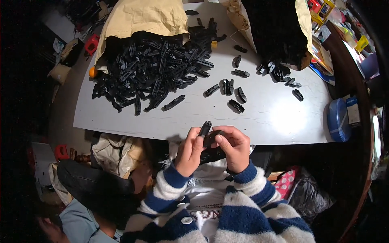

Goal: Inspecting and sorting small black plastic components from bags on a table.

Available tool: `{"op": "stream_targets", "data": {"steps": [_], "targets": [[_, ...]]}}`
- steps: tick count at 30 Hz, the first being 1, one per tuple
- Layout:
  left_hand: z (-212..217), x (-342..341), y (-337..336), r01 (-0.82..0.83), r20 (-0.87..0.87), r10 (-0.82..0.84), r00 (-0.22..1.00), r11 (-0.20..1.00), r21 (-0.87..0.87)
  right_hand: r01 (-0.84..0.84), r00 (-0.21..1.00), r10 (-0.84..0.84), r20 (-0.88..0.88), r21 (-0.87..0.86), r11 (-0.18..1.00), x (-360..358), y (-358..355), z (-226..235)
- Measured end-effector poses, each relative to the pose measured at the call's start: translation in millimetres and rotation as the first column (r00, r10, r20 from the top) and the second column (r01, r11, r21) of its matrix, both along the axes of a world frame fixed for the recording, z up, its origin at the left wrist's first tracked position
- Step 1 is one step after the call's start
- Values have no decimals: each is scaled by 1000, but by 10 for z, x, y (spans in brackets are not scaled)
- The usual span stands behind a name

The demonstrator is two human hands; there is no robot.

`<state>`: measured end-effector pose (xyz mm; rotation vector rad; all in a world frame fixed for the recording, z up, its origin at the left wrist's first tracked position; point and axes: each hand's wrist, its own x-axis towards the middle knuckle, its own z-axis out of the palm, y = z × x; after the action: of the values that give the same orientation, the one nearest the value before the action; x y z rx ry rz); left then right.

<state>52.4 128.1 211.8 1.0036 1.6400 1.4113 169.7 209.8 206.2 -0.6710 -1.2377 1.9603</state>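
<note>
Just over the near edge of the white table [267, 131], my left hand [188, 152] pinches a long black plastic part [205, 128] that points up and away. My right hand [236, 149] is closed on a second dark, rounded piece [212, 139], its thumb lying on top. The two pieces meet or overlap between my fingers; whether they are joined I cannot tell. Beyond my hands lie several short black plastic pieces [236, 106]. A large heap of long black plastic parts [150, 73] spreads over the table's left half.
A brown paper sack [146, 18] opens onto the heap; another paper sack [303, 24] stands at the back right with black pieces at its mouth. A blue roll [338, 120] sits at the right edge. An orange ball-like thing [92, 72] is at the left. Another person's leg [95, 180] shows lower left.
</note>
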Motion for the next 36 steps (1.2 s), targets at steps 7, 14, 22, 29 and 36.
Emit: {"op": "stream_targets", "data": {"steps": [7, 14, 22, 29, 36], "targets": [[-23, 19, -3, 77, -363, -74, 929, 997, -5, 53, 998, -52, -26, 54, 997, 54, -9, -5], [-68, 66, -59, 90, -386, -94, 918, 996, -30, 85, 992, -111, 53, 356, 931, 104, -7, -60], [-76, 144, -298, 200, -195, -241, 951, 957, -210, -25, 998, 15, -58, -162, 987, 247, -229, -190], [-529, 248, -516, 229, -256, -274, 927, 954, -192, -119, 992, 123, -14, -357, 926, 496, -498, -649], [-933, 75, -638, 265, -816, -435, 380, 897, -355, -792, 541, -256, 801, 588, 165, 612, -240, -832]]}}
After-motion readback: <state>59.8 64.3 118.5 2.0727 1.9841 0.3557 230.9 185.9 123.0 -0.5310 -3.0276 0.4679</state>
